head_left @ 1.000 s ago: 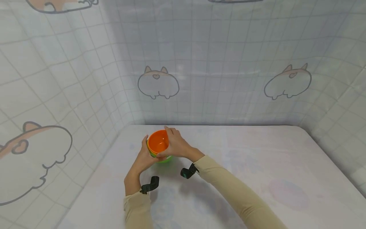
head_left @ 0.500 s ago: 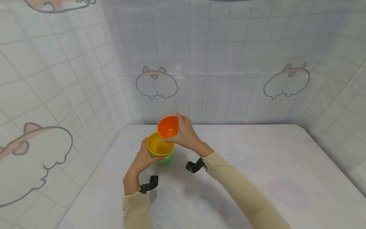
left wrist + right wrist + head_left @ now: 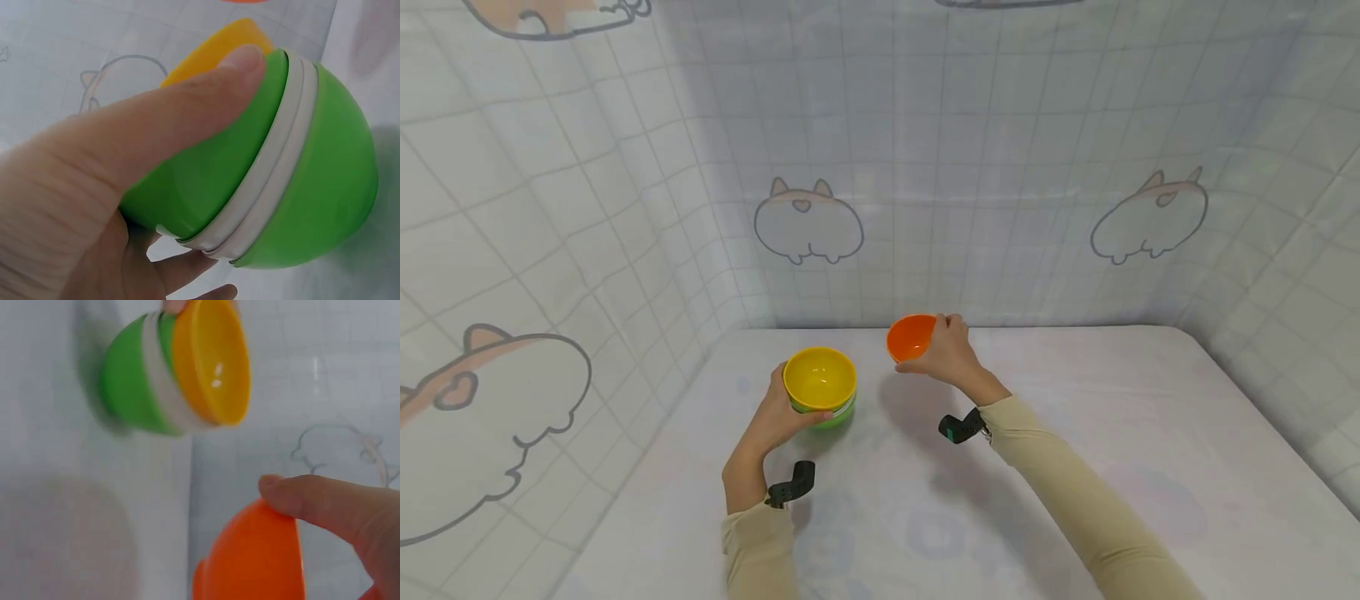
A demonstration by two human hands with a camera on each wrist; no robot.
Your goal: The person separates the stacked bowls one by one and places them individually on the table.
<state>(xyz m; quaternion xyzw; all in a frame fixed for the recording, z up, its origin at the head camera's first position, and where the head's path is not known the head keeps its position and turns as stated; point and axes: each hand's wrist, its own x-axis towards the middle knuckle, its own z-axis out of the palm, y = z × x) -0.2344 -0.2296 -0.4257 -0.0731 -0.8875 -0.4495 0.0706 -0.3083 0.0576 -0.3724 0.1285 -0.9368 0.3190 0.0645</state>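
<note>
An orange bowl [image 3: 910, 335] is held in the air by its rim in my right hand [image 3: 951, 354]. The thumb presses on the bowl's side in the right wrist view. To the left, my left hand [image 3: 775, 418] is wrapped round a stack of bowls, its thumb along the near side. On top of that stack is a yellow bowl [image 3: 820, 377], with nothing visible inside. Beneath it are green bowls [image 3: 334, 172] with white rims, seen at close range in the left wrist view. How many bowls are nested there I cannot tell.
The stack stands on a pale, faintly patterned tabletop [image 3: 1045, 467], left of centre near the back edge. A grid-patterned curtain [image 3: 970, 167] with cartoon animal drawings rises behind the table and along both sides. Each wrist carries a small black camera [image 3: 793, 483].
My right hand has lifted the orange bowl out of the stack and carried it to the right, uncovering the yellow bowl. The left hand has stayed on the stack.
</note>
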